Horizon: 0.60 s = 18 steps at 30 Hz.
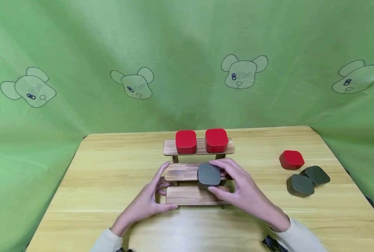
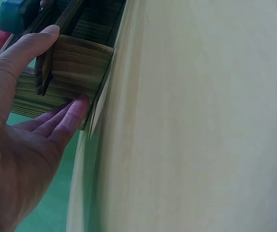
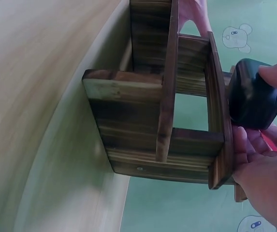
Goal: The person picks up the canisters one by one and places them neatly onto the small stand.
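Observation:
A three-tiered wooden rack (image 1: 190,196) stands on the table. My right hand (image 1: 245,190) grips a dark grey rounded box (image 1: 209,175) at the right part of the middle tier; the right wrist view shows the dark box (image 3: 254,94) between thumb and fingers of that hand (image 3: 269,179), against the tier's edge. At the rack's left end is my left hand (image 1: 147,201), thumb by the bottom tier's front corner, fingers behind. In the left wrist view this hand (image 2: 22,135) touches the rack's side (image 2: 80,63). Two red boxes (image 1: 186,141) (image 1: 216,140) sit on the top tier.
On the table's right side lie a red box (image 1: 291,160) and two dark boxes (image 1: 300,185) (image 1: 316,175), the dark ones touching. A green cloth (image 1: 187,105) with printed bear heads hangs behind the wooden table (image 1: 117,157) and down both sides.

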{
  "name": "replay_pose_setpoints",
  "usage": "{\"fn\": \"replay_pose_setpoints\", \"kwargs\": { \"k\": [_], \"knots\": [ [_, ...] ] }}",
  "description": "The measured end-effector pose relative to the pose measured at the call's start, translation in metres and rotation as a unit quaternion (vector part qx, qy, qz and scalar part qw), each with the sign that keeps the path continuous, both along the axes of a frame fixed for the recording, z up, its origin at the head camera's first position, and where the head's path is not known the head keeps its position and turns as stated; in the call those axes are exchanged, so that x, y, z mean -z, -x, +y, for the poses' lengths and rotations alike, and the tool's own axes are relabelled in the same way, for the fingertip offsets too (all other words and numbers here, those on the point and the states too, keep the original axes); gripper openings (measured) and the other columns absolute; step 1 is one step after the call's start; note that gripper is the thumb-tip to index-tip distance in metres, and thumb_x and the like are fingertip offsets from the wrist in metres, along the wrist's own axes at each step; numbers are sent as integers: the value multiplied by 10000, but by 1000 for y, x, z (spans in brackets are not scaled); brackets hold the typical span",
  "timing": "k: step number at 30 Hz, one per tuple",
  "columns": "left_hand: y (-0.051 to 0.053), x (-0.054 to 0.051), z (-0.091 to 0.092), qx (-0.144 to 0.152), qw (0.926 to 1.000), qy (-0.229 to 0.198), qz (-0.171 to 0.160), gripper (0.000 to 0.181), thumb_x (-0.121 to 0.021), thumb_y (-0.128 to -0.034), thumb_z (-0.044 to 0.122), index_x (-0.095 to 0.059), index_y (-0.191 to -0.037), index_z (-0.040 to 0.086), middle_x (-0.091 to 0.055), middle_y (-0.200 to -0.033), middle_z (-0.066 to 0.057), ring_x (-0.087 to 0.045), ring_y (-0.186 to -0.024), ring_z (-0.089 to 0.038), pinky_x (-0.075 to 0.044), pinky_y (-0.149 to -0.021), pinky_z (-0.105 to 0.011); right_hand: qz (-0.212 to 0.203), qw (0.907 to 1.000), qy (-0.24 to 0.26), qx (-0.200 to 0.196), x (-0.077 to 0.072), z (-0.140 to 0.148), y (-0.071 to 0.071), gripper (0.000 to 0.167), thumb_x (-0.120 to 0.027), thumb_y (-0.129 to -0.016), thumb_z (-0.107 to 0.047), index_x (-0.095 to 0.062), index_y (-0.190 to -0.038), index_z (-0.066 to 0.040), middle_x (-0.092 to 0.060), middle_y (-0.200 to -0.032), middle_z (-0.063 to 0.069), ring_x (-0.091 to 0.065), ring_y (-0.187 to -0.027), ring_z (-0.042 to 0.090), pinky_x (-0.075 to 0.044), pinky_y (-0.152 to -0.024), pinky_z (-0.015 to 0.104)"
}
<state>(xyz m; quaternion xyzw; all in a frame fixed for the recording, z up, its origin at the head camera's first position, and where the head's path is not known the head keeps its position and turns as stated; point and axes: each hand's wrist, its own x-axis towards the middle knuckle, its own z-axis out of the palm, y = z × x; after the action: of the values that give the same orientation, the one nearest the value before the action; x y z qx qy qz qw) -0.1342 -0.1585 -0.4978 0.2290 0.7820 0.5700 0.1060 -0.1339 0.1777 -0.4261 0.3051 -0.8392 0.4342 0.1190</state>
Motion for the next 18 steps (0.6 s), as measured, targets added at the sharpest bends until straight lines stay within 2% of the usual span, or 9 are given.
{"fn": "replay_pose_setpoints", "kwargs": {
  "k": [7,14,18],
  "knots": [
    [3,-1,1,24,10000,-34,32,1328,-1006,-813,221,-91,-1749,451,-557,-1533,-236,-636,-1348,-299,-601,-1040,-415,-173,9997,-156,-19,-2,-9,5,714,-941,-883,-135,-615,-1518,-164,-620,-1414,-30,-615,-1162,149,-585,-900,267],
    [2,0,1,48,10000,-49,30,1331,-1007,-810,225,-90,-1750,445,-573,-1524,-212,-645,-1336,-293,-603,-1035,-402,22,9997,-226,-130,1,-17,11,710,-935,-889,-141,-610,-1520,-160,-625,-1384,-36,-603,-1161,150,-585,-892,330],
    [2,0,0,43,10000,-34,24,1347,-1009,-806,215,-78,-1753,441,-550,-1552,-217,-640,-1344,-281,-603,-1035,-396,64,9996,-255,-62,1,-21,12,675,-932,-891,-158,-613,-1486,-150,-633,-1399,-43,-598,-1202,166,-560,-950,373]
  ]
}}
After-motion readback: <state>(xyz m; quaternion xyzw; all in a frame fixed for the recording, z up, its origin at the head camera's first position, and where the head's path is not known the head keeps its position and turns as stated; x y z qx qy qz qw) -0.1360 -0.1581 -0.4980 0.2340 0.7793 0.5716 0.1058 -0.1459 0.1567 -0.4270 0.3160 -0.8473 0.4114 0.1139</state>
